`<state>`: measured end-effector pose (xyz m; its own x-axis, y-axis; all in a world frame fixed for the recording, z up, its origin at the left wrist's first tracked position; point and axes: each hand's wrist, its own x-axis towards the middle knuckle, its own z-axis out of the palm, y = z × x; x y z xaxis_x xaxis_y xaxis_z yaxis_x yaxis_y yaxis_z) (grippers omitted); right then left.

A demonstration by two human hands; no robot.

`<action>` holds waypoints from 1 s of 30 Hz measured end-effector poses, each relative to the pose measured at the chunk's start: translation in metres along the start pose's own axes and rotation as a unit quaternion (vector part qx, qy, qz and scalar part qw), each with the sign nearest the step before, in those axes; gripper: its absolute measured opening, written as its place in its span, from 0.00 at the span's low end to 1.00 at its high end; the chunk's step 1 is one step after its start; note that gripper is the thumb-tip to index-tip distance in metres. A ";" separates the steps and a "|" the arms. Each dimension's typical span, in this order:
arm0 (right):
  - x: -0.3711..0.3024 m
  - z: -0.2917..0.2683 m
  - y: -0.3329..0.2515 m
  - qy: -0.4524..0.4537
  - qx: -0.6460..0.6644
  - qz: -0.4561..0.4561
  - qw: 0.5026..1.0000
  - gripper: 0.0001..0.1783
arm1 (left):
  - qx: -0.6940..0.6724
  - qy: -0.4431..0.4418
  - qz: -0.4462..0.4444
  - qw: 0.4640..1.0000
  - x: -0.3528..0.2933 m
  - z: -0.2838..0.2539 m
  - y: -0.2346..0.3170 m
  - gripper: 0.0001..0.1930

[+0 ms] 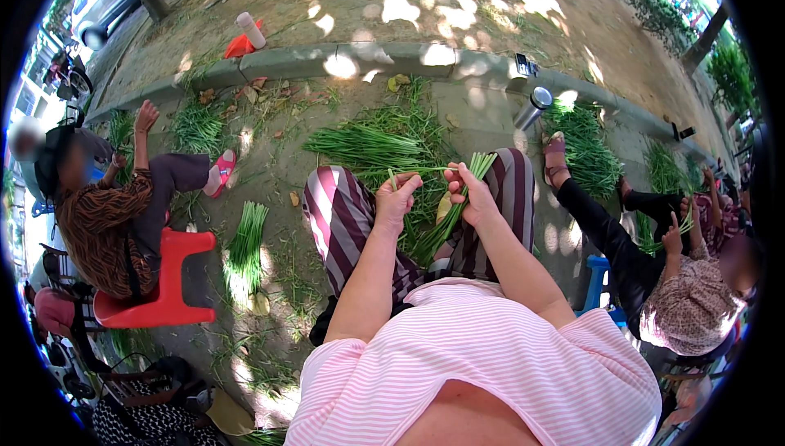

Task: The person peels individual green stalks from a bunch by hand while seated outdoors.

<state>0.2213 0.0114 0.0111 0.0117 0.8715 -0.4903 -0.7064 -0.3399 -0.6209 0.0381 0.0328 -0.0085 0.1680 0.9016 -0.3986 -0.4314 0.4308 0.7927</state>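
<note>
1. Right hand [474,192] curls closed around the green stalks [433,240], above the ground [482,111], between the knees [518,188].
2. Left hand [398,201], nearly closed, pinches a thin stem [392,177].
3. From here, they look light, bendy, easily bruised; best held loosely mid-length.

1. Your head camera, the left of a side-by-side fisheye pair, looked steeply down from above your pink-and-white striped fabric top [482,331], very near at the lower edge.
2. It faced ahead past your bare left hand [396,201] and bare right hand [476,193], close below, near mid-picture.
3. Farther off, the long grey concrete kerb [294,64] bowed into an arc.
4. Its wide circle reached sideways to a red plastic stool [184,270] at left.
</note>
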 end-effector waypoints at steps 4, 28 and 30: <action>0.001 -0.001 0.000 -0.001 0.001 0.000 1.000 0.16 | 0.014 -0.001 0.007 1.000 0.000 -0.001 -0.001 0.08; 0.000 -0.002 -0.002 0.011 -0.027 -0.016 0.999 0.16 | 0.041 0.052 0.021 0.998 0.007 -0.009 -0.005 0.07; 0.000 -0.001 -0.002 0.013 -0.028 -0.015 0.999 0.16 | 0.037 0.053 0.020 0.998 0.006 -0.007 -0.003 0.08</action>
<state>0.2237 0.0116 0.0114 0.0513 0.8724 -0.4862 -0.6642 -0.3338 -0.6689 0.0339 0.0363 -0.0169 0.0551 0.9107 -0.4094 -0.3683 0.3996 0.8394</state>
